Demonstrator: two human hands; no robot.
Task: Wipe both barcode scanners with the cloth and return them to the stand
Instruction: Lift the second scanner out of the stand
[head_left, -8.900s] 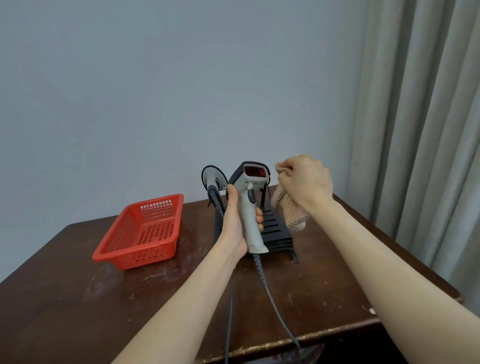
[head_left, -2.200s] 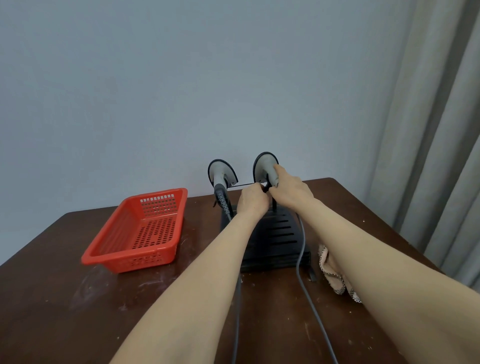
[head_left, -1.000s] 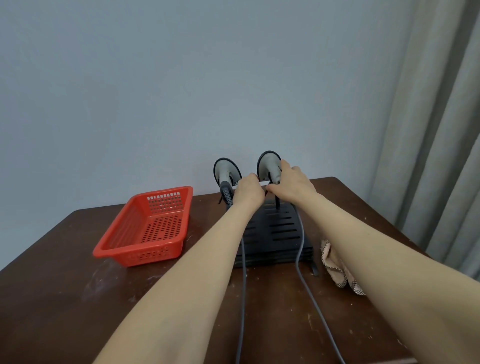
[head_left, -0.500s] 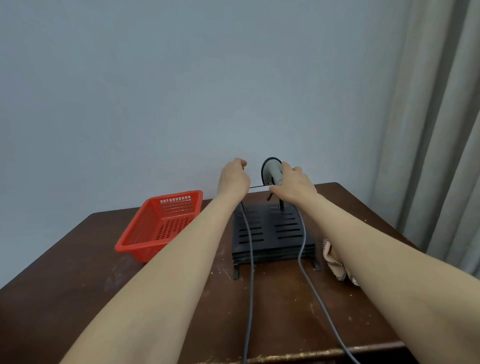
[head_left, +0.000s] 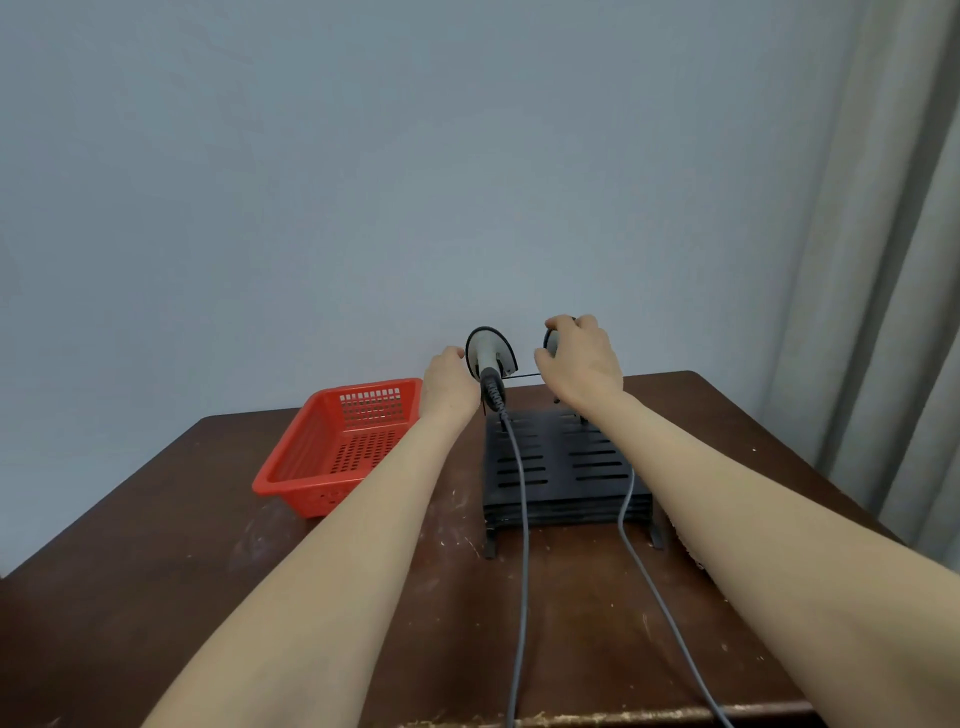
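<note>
Both scanners sit at the far end of the stand (head_left: 566, 467), just right of the frame's centre, joined by a thin rail (head_left: 524, 375).

The left scanner (head_left: 487, 354) stands head up. Its long axis is close to upright and leans toward the camera. The rounded grey back of the head, rimmed in black, faces the viewer, and the handle points down at the stand. Its cable (head_left: 522, 525) runs straight down the frame over the slotted black top and off the near edge of the table (head_left: 156, 597).

The right scanner (head_left: 550, 340) is mostly hidden, with only the left edge of its head showing. The right hand (head_left: 582, 364) grasps that head, fingers (head_left: 569, 323) curled over the top and the thumb on its left side. Its cable (head_left: 629, 514) comes out from under the wrist and runs to the lower right.

The left hand (head_left: 449, 384) is just left of the left scanner's head with the knuckles toward the camera. Its fingers bend away out of sight, so I cannot tell whether they are clenched, slack or touching the rim.

A sliver of cloth (head_left: 691, 553) shows on the table right of the stand, under the right forearm. A red basket (head_left: 337, 447) sits left of the stand, and a curtain (head_left: 883, 260) hangs down the right edge of the frame.
</note>
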